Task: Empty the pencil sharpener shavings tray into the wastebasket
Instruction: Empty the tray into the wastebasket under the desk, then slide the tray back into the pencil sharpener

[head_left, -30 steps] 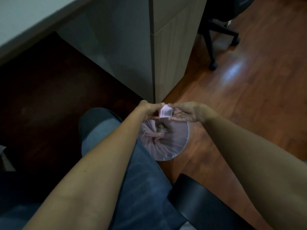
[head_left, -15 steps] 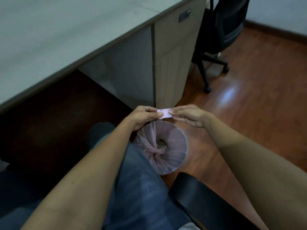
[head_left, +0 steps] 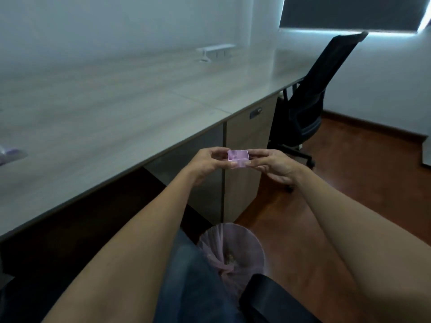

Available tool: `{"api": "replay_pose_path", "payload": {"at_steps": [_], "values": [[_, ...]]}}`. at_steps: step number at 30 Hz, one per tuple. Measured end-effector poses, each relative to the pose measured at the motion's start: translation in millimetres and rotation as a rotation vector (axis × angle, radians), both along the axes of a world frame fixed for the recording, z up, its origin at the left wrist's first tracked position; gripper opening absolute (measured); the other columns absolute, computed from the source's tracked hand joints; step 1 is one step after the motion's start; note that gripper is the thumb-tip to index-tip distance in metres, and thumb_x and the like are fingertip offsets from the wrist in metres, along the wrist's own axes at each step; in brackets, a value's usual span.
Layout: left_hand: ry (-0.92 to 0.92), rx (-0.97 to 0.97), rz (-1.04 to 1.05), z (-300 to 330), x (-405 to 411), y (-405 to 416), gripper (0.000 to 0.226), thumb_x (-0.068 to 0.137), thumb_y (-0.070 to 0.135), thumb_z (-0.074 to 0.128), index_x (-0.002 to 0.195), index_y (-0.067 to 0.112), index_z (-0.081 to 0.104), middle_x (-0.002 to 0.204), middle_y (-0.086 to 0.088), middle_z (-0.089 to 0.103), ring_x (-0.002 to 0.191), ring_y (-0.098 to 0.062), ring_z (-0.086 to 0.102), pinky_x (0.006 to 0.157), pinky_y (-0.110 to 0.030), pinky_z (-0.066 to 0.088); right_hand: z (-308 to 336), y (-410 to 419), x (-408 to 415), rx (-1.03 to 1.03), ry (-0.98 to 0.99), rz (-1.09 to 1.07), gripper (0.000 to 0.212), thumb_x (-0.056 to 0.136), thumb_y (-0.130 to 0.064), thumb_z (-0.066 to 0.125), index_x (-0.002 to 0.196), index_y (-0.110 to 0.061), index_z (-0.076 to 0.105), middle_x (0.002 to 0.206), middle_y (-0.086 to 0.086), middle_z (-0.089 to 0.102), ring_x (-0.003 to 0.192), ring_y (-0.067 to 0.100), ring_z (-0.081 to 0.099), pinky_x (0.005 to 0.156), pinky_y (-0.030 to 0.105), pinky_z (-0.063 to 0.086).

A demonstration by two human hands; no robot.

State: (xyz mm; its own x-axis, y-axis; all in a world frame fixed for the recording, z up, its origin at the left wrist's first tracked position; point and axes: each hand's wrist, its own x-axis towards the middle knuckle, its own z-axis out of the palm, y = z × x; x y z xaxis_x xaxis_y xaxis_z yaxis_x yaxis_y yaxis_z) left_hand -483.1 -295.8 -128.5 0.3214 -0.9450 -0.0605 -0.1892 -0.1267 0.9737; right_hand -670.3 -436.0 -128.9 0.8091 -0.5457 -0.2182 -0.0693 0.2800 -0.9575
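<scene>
A small pink shavings tray [head_left: 238,157] is held between both hands at about desk height, its open side turned toward me and looking empty. My left hand [head_left: 206,162] pinches its left end and my right hand [head_left: 274,166] pinches its right end. Far below, on the floor by my knee, stands the round wastebasket [head_left: 253,247] lined with a pink bag, with a small heap of shavings [head_left: 231,258] at its bottom.
A long grey desk [head_left: 116,108] runs along the left with a drawer cabinet [head_left: 247,159] under it. A black office chair [head_left: 310,99] stands behind the cabinet. My own chair's black armrest [head_left: 275,301] is at the bottom. A pale object [head_left: 9,155] lies at the desk's left edge.
Both hands have lifted the tray from just above the wastebasket up to desk height and turned its opening toward me. The view has tilted upward.
</scene>
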Motion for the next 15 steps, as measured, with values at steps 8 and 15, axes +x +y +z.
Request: {"api": "replay_pose_path", "payload": {"at_steps": [8, 15], "values": [[-0.077, -0.149, 0.052, 88, 9, 1, 0.060, 0.077, 0.012, 0.089, 0.132, 0.002, 0.067, 0.121, -0.011, 0.076, 0.116, -0.022, 0.072, 0.100, -0.026, 0.055, 89, -5, 18, -0.062, -0.169, 0.029, 0.046, 0.085, 0.021, 0.059, 0.127, 0.004, 0.063, 0.115, 0.018, 0.073, 0.102, 0.019, 0.074, 0.096, 0.023, 0.056], [-0.158, -0.198, 0.139, 161, 44, 43, 0.063, 0.076, 0.013, 0.089, 0.133, 0.001, 0.066, 0.118, -0.012, 0.077, 0.113, -0.024, 0.072, 0.102, -0.033, 0.052, 153, 20, 65, -0.126, -0.269, 0.144, 0.048, 0.086, 0.019, 0.059, 0.133, 0.009, 0.059, 0.126, 0.024, 0.067, 0.122, 0.027, 0.066, 0.102, 0.026, 0.052]]}}
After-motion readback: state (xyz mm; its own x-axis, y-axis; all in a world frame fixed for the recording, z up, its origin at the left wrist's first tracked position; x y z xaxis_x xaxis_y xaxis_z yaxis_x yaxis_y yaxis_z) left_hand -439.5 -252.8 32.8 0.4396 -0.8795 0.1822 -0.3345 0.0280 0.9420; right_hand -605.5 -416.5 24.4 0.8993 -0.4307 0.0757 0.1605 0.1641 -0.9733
